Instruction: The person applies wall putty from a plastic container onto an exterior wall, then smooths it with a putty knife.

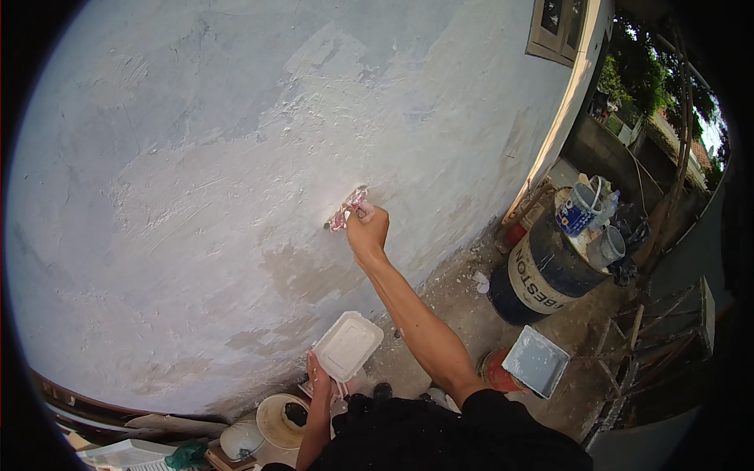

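My right hand (pixel 369 235) is closed round a putty-smeared red scraper (pixel 338 220), whose blade lies against the wall (pixel 236 180). The wall is pale blue-grey, with rough whitish filler streaks around the scraper and bare brownish patches lower down. Close to my body, my left hand (pixel 318 378) grips the edge of a shallow white rectangular tray (pixel 349 345), tilted in front of the wall. Most of its fingers are hidden under the tray.
At right stands a dark drum (pixel 538 271) with a pale band, topped by a blue-and-white bucket (pixel 580 209) and a grey pail (pixel 606 246). Nearer are a grey square tray (pixel 536 361) and a metal frame (pixel 628 353). A cream bucket (pixel 271 424) stands at lower left.
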Demonstrator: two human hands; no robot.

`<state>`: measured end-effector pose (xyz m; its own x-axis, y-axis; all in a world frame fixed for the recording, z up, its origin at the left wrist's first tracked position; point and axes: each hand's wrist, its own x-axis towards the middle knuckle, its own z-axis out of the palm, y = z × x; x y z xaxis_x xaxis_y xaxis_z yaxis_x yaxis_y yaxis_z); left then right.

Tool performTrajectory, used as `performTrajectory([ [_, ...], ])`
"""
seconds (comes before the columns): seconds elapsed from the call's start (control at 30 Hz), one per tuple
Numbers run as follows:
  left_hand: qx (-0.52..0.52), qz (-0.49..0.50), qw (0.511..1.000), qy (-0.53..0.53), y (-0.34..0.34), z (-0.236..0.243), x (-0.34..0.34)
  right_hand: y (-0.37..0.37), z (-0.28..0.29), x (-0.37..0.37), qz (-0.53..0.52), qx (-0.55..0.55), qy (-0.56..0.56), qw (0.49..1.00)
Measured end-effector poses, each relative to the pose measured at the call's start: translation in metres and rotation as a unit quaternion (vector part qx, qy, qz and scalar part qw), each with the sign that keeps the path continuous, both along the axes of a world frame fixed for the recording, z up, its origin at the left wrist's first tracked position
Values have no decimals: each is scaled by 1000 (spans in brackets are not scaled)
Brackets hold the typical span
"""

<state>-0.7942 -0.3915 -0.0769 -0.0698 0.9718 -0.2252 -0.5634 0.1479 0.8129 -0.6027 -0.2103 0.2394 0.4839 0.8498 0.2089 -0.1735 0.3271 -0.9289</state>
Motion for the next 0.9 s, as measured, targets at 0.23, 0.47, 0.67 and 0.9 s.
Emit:
performTrajectory([
  [0.23,-12,-52,998,-14,-2,26,14,-67,62,-24,71,55,-95,991],
  [0.47,3,-43,999,22,-5,15,15,-62,-54,24,16,-70,181,981],
  [0.67,17,-38,999,20,-19,24,7,-5,-71,76,-15,-161,245,956],
  [0.9,13,-19,1000,12,-20,25,6,15,62,70,26,-82,182,980],
])
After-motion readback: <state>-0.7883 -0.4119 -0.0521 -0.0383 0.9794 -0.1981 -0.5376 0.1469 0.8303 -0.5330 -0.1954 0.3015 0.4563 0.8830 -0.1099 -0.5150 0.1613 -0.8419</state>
